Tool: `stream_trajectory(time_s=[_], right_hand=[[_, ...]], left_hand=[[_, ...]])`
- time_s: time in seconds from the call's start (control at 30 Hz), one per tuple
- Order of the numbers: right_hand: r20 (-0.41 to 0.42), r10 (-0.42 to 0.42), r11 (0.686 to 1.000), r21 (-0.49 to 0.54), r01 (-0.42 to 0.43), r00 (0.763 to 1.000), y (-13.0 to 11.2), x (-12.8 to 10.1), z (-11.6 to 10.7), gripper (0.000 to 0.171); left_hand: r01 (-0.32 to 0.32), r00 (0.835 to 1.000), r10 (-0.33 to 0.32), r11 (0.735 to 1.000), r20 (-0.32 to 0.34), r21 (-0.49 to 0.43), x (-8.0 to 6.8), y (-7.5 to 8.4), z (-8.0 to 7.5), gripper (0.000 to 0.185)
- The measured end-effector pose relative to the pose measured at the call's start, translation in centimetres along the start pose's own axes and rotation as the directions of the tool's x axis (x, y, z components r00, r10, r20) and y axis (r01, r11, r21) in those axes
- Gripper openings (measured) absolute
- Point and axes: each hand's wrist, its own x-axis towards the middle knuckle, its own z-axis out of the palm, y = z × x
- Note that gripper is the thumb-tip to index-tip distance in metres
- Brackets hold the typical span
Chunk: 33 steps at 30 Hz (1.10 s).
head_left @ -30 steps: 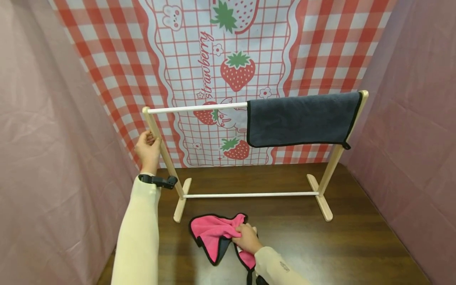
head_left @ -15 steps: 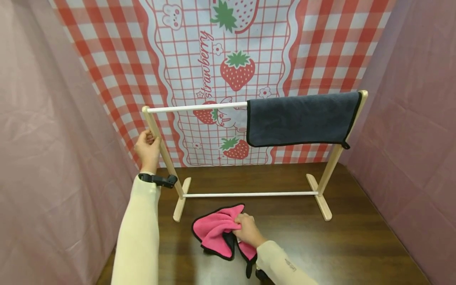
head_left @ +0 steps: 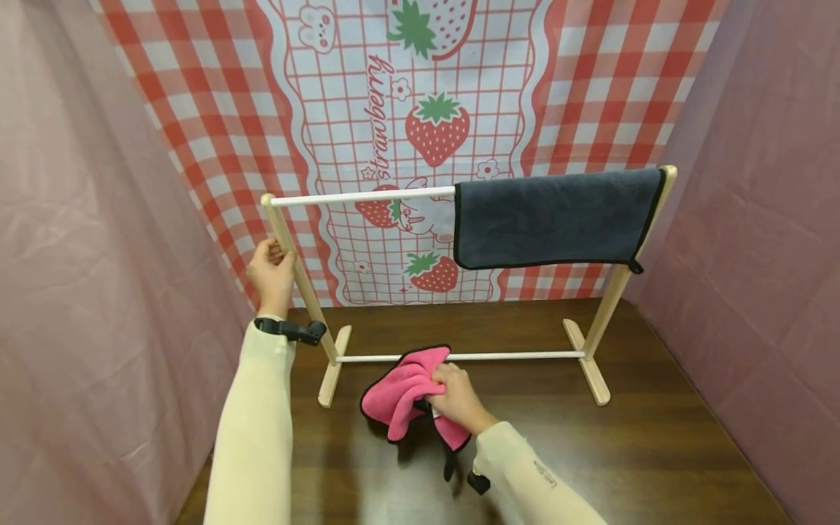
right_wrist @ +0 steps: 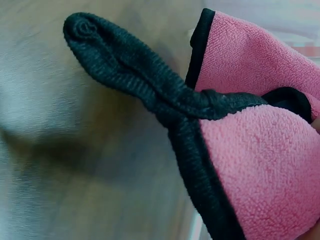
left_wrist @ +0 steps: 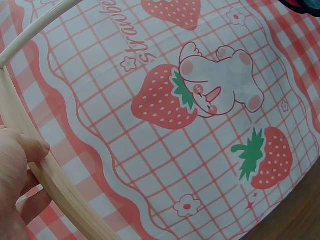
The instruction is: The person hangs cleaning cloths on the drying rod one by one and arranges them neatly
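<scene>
My left hand [head_left: 272, 273] grips the left wooden post [head_left: 304, 286] of a drying rack; the left wrist view shows thumb and fingers on either side of the post [left_wrist: 60, 190]. In my right hand [head_left: 457, 396] is a bunched pink towel [head_left: 400, 394] with black edging, pinched by its middle and raised over the table. Its upper corner overlaps the rack's lower white rod [head_left: 518, 356]. A black hanging loop [right_wrist: 120, 65] dangles from the towel [right_wrist: 265, 170] in the right wrist view. Only slivers of the right fingers show there.
A dark grey towel [head_left: 558, 219] hangs over the right part of the rack's upper white rod [head_left: 361, 197]. The rack's feet [head_left: 588, 364] stand on a brown wooden table [head_left: 656, 452]. Behind hangs a strawberry-print cloth [head_left: 436, 131]; pink curtains [head_left: 755, 219] flank both sides.
My right hand has lifted the pink towel off the table and carried it forward, toward the lower rod. My left hand has stayed on the post.
</scene>
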Motion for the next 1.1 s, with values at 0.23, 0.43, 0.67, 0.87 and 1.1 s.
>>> stream_trajectory(time_s=[0.23,0.43,0.67,0.87,1.1], right_hand=[[-0.025,0.006,1.000,0.015,-0.006,1.000,-1.1,2.2,-1.2,0.036],[-0.025,0.013,1.000,0.017,-0.012,1.000,-2.5,4.5,-2.8,0.036],[-0.078,-0.036,0.999,0.009,0.036,0.996,-3.7,7.4,-4.8,0.038],[-0.128,-0.107,0.994,-0.008,0.107,0.986,-4.7,10.0,-6.4,0.037],[-0.168,-0.179,0.984,-0.015,0.180,0.969,-6.2,13.3,-8.4,0.037]], left_hand=[[0.007,1.000,-0.007,1.000,-0.007,-0.008,0.0,0.0,0.0,0.031],[0.005,1.000,-0.005,1.000,-0.007,-0.013,0.1,-0.1,0.0,0.032],[-0.004,1.000,0.004,1.000,-0.005,-0.014,0.1,0.0,0.0,0.032],[-0.007,1.000,0.007,1.000,-0.006,-0.014,0.0,0.0,0.0,0.031],[0.000,1.000,0.000,1.000,0.002,-0.021,-0.1,0.1,-0.2,0.031]])
